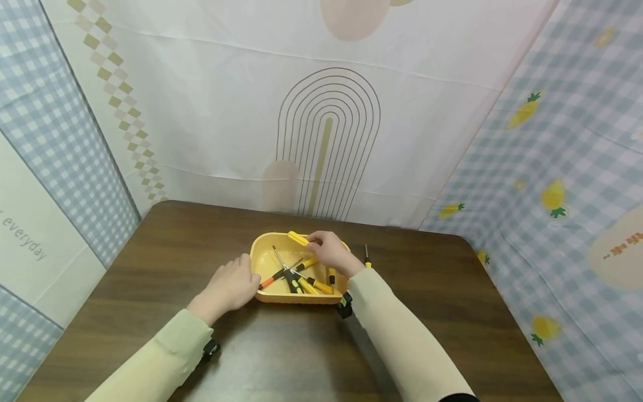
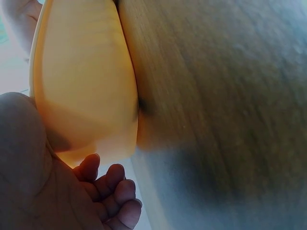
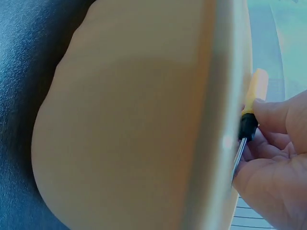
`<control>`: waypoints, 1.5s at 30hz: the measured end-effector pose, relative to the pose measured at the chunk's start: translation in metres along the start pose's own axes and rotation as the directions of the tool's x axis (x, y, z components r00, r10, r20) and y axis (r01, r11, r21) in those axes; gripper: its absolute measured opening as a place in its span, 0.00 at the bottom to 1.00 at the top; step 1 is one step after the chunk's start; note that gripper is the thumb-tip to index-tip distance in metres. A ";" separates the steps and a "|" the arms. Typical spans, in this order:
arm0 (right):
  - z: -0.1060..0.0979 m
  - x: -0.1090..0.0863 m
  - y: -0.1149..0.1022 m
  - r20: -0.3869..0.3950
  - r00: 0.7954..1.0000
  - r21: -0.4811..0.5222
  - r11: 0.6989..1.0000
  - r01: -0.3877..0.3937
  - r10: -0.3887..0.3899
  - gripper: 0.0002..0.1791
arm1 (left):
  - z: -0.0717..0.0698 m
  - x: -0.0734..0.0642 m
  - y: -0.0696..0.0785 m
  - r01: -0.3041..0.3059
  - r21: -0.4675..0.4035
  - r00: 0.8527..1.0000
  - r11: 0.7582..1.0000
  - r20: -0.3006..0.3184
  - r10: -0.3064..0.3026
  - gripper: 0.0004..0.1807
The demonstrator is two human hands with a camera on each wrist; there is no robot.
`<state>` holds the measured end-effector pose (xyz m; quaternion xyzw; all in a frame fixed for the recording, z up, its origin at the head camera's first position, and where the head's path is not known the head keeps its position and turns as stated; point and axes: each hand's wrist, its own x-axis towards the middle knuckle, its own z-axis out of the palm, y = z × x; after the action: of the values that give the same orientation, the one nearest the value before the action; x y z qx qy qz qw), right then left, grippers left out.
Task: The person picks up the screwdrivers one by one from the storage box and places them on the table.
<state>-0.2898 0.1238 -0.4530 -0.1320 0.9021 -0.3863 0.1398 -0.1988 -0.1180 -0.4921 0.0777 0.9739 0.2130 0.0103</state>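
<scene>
A yellow plastic basin (image 1: 301, 299) stands on the table with several screwdrivers lying crisscross in it, most with yellow and black handles, one with an orange handle (image 1: 270, 280). At its left end my left hand (image 1: 233, 282) grips the rim; in the left wrist view the fingertips (image 2: 125, 190) curl beside the basin's outer wall (image 2: 86, 72). Over the basin's far right part, my right hand (image 1: 331, 254) pinches a screwdriver (image 1: 298, 238). The right wrist view shows its yellow handle (image 3: 259, 88), black collar and metal shaft between thumb and fingers.
Another screwdriver (image 1: 368, 259) lies on the dark wooden table (image 1: 427, 312) right of the basin, partly hidden by the right sleeve. A patterned white curtain (image 1: 216, 111) hangs behind the table, and blue checked cloth (image 1: 567, 139) hangs on both sides.
</scene>
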 end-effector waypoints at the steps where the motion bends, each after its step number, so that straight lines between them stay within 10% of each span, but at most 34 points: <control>1: -0.001 -0.001 0.001 -0.001 1.000 0.018 1.000 -0.003 0.003 0.16 | 0.001 0.000 0.000 -0.002 -0.001 1.000 1.000 -0.001 0.002 0.16; 12: -0.033 -0.005 0.009 -0.005 0.996 0.322 0.943 -0.084 0.090 0.15 | 0.002 0.001 0.000 -0.011 0.002 1.000 1.000 -0.020 0.011 0.16; 28: -0.091 -0.031 0.068 -0.098 0.968 0.448 0.879 -0.166 0.233 0.20 | -0.001 0.001 -0.001 -0.001 -0.008 1.000 1.000 0.023 0.001 0.17; 45: -0.098 -0.050 0.132 -0.143 0.907 0.428 0.851 -0.305 0.397 0.20 | -0.012 0.002 0.004 -0.021 0.024 0.998 0.999 0.066 0.019 0.19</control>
<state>-0.2954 0.2938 -0.4768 0.1119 0.8238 -0.5407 0.1287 -0.2011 -0.1188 -0.4792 0.0946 0.9748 0.1984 0.0392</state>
